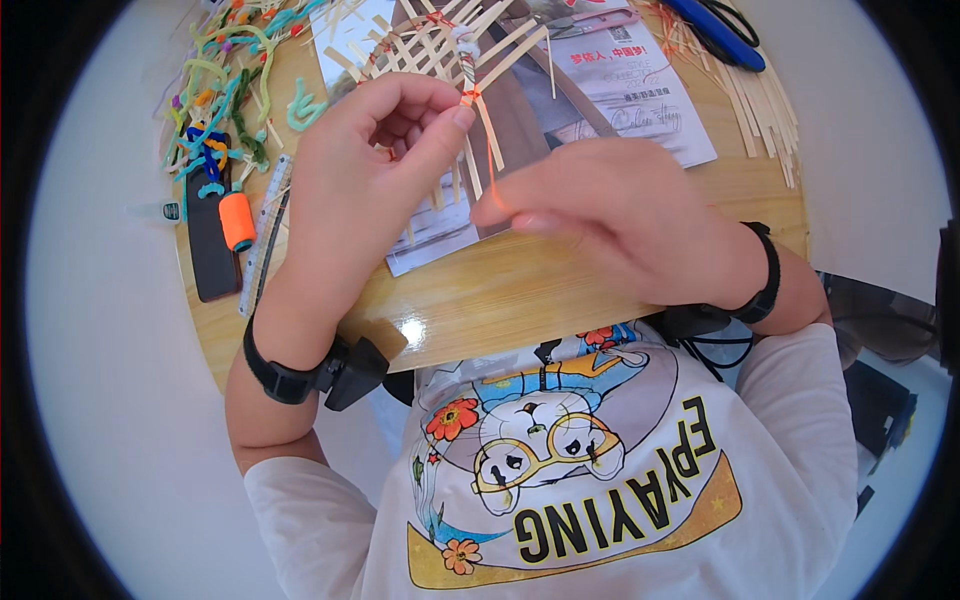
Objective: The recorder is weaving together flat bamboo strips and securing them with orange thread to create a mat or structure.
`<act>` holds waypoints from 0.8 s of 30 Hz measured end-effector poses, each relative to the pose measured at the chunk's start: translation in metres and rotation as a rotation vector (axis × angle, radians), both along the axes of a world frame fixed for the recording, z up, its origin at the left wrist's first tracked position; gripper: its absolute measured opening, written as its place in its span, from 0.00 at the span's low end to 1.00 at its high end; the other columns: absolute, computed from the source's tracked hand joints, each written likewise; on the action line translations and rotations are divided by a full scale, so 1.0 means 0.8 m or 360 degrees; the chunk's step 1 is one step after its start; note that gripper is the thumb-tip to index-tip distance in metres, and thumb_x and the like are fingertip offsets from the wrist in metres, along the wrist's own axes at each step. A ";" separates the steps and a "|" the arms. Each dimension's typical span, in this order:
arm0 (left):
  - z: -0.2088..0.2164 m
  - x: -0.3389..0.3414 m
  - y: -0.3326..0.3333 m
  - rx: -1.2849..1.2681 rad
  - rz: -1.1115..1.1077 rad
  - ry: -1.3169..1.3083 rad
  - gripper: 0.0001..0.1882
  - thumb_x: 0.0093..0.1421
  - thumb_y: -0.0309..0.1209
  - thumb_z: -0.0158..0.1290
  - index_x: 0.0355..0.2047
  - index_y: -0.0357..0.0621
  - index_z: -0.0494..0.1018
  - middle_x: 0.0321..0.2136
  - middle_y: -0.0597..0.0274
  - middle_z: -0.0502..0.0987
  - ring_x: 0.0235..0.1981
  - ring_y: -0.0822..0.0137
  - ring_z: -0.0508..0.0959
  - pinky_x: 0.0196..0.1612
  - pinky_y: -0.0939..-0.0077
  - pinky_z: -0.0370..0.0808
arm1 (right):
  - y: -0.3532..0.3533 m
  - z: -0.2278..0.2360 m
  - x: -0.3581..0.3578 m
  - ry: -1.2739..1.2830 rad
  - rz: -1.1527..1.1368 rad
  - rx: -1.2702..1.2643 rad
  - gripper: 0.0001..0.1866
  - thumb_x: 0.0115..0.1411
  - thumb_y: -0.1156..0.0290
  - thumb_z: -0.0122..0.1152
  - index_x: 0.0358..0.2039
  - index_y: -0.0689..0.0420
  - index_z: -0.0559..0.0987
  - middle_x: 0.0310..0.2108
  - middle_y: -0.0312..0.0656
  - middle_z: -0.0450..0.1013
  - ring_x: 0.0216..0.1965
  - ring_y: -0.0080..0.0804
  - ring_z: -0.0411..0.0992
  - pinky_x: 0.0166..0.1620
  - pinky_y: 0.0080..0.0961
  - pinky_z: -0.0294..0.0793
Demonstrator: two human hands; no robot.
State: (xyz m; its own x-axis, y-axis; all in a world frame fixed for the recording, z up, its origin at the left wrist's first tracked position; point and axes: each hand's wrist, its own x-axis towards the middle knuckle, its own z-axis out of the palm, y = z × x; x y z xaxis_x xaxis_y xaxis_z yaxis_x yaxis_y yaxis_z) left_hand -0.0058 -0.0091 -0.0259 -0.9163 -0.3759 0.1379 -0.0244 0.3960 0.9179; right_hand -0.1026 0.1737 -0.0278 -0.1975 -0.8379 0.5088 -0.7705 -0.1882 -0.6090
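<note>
Left hand point(385, 160) pinches a strip lattice point(430, 45), right hand point(630, 215) holds orange thread point(496, 193), as a spool point(237, 222), ruler point(263, 235) and pipe cleaners point(244, 120) crowd the surface point(460, 315) at left.

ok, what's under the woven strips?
A printed sheet shows through gaps in the woven strips, with the wooden table around the sheet. The left hand covers some strips, hiding what lies beneath there; the top runs out of frame.

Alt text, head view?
A person's left hand pinches an orange-bound end of a woven strip lattice; the right hand, blurred, holds orange thread. Beneath: printed paper on a wooden table; orange spool and ruler lie left.
</note>
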 end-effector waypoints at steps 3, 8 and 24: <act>0.004 0.003 0.000 0.0096 0.0025 0.0015 0.09 0.59 0.31 0.60 0.36 0.39 0.78 0.26 0.71 0.77 0.27 0.82 0.72 0.30 0.86 0.69 | 0.006 0.000 0.002 0.0231 -0.0010 0.0074 0.08 0.53 0.73 0.61 0.35 0.49 0.79 0.19 0.37 0.69 0.23 0.34 0.72 0.23 0.31 0.69; 0.012 0.006 -0.002 0.0189 0.0035 -0.0004 0.10 0.58 0.32 0.60 0.36 0.39 0.78 0.27 0.70 0.77 0.28 0.81 0.73 0.33 0.86 0.71 | 0.008 0.010 -0.001 0.0333 0.0032 -0.0025 0.12 0.47 0.75 0.62 0.35 0.50 0.77 0.17 0.35 0.68 0.22 0.32 0.70 0.22 0.31 0.67; 0.024 0.015 0.010 0.0212 -0.0108 -0.0019 0.08 0.57 0.28 0.60 0.36 0.38 0.78 0.27 0.69 0.78 0.28 0.81 0.74 0.34 0.86 0.71 | -0.010 -0.012 -0.043 -0.0485 -0.0252 0.0373 0.10 0.65 0.66 0.52 0.41 0.55 0.79 0.20 0.38 0.72 0.23 0.30 0.72 0.27 0.30 0.71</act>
